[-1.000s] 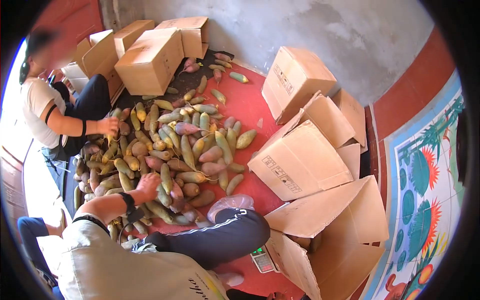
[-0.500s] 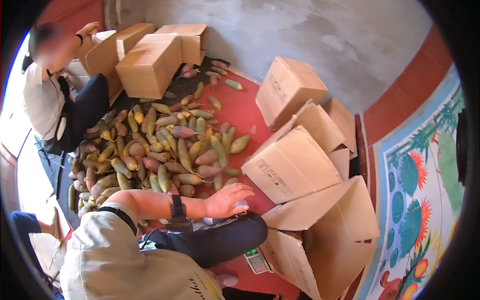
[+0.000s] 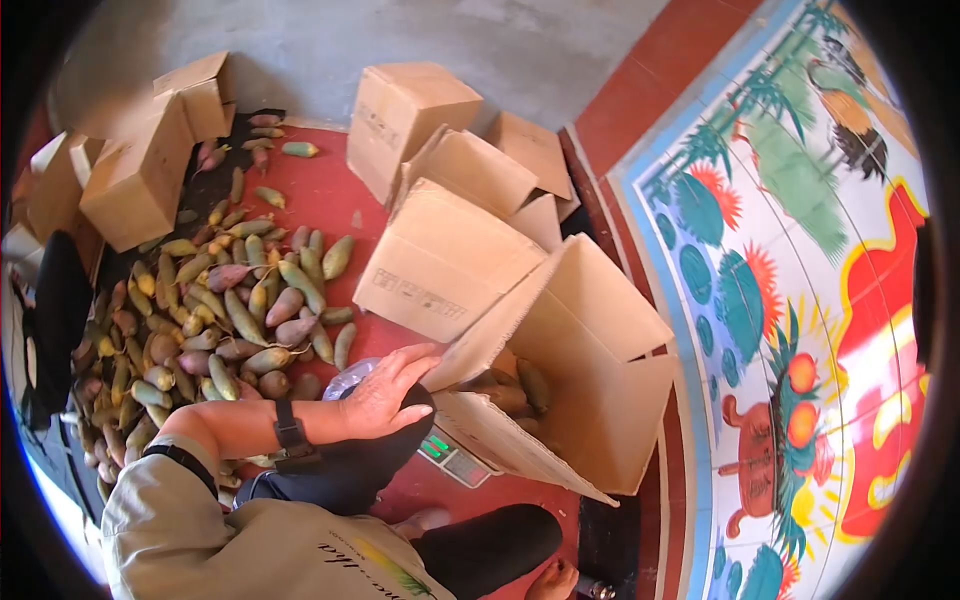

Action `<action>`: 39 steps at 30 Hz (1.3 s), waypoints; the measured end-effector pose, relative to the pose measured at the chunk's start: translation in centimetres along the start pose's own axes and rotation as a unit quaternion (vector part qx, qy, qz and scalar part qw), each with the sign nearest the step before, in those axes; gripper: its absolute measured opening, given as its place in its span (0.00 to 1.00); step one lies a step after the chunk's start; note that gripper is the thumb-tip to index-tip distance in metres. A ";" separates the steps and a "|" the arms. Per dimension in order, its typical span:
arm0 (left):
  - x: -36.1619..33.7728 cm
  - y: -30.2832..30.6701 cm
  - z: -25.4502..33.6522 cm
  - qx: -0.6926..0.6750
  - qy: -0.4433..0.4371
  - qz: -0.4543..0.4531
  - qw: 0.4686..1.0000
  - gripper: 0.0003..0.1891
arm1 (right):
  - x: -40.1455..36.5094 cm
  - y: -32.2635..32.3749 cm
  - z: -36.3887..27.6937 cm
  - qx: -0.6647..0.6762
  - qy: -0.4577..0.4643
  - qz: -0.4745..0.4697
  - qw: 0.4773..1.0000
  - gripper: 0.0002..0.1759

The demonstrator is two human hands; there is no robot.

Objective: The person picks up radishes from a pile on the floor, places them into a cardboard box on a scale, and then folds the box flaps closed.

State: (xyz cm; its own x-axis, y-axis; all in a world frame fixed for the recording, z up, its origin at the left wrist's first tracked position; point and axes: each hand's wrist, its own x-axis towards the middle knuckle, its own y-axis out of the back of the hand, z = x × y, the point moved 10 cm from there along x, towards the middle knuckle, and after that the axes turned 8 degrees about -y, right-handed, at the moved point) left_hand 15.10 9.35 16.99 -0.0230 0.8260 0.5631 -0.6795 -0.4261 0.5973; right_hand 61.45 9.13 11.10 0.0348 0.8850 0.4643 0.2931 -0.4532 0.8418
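My left hand (image 3: 385, 395), with a dark watch at its wrist, lies over my bent knee. Its fingers are stretched out and hold nothing visible. Clear plastic (image 3: 350, 378) shows beside that hand. Just right of the fingertips stands an open cardboard box (image 3: 590, 340) with several radishes (image 3: 533, 385) inside. A scale with a lit green display (image 3: 452, 460) sits at the box's near side. What looks like part of my right hand (image 3: 554, 580) shows at the bottom edge; its fingers are too cut off to read.
A large heap of green and reddish radishes (image 3: 215, 330) covers the floor at left. More cardboard boxes (image 3: 450, 260) stand by the wall, others (image 3: 140, 180) at far left. A painted tile wall (image 3: 770, 350) rises on the right. Another person's dark-clothed leg (image 3: 65, 310) is at the left.
The view has swung right, so the heap and boxes sit farther left. My left hand has come down flatter on the knee. Part of what looks like my right hand now shows below.
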 end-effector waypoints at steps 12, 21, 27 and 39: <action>2.1 -1.5 3.0 -0.005 -0.094 -0.004 0.996 0.39 | -7.5 -4.0 7.5 -0.035 -0.153 -0.069 0.985 0.05; 1.5 -3.5 1.8 0.077 -0.095 -0.029 0.992 0.36 | -11.8 -8.7 10.0 -0.233 -0.125 -0.243 0.933 0.07; 1.7 -3.6 1.8 0.038 -0.125 -0.013 0.991 0.31 | -12.8 -5.1 8.8 -0.169 -0.284 -0.184 0.926 0.09; 1.7 -3.4 2.1 0.034 -0.152 0.019 0.988 0.31 | -15.1 1.4 14.6 -0.356 -0.294 -0.205 0.863 0.13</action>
State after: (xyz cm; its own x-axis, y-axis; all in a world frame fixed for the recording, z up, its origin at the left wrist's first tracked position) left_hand 18.91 11.47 17.09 0.1801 0.6645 0.7253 -0.6315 -0.4872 0.6032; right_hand 75.28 -3.36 1.25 0.6082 0.7925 0.0441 -0.2589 0.1456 0.9549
